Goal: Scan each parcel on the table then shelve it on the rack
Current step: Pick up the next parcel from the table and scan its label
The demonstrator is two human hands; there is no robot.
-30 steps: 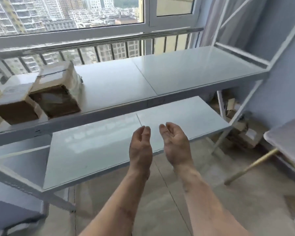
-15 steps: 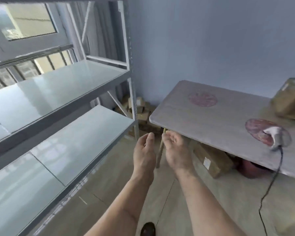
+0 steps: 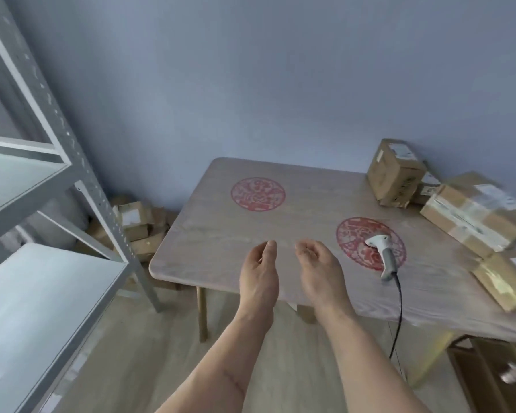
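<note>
Four parcels (image 3: pixel 395 174) (image 3: pixel 474 213) (image 3: pixel 504 278) (image 3: pixel 429 186), one scanner (image 3: pixel 383 253), two red emblems (image 3: pixel 258 193) (image 3: pixel 355 234), two hands (image 3: pixel 259 278) (image 3: pixel 319 272).

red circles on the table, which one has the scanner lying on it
The right red circle, nearer the parcels. The scanner lies across it; the left red circle, toward the rack, is bare.

I see both forearms bare up to the bottom edge of the view, with no sleeve on them. The left hand (image 3: pixel 258 274) and the right hand (image 3: pixel 320 271) are bare too. A thin line mark crosses the left forearm.
</note>
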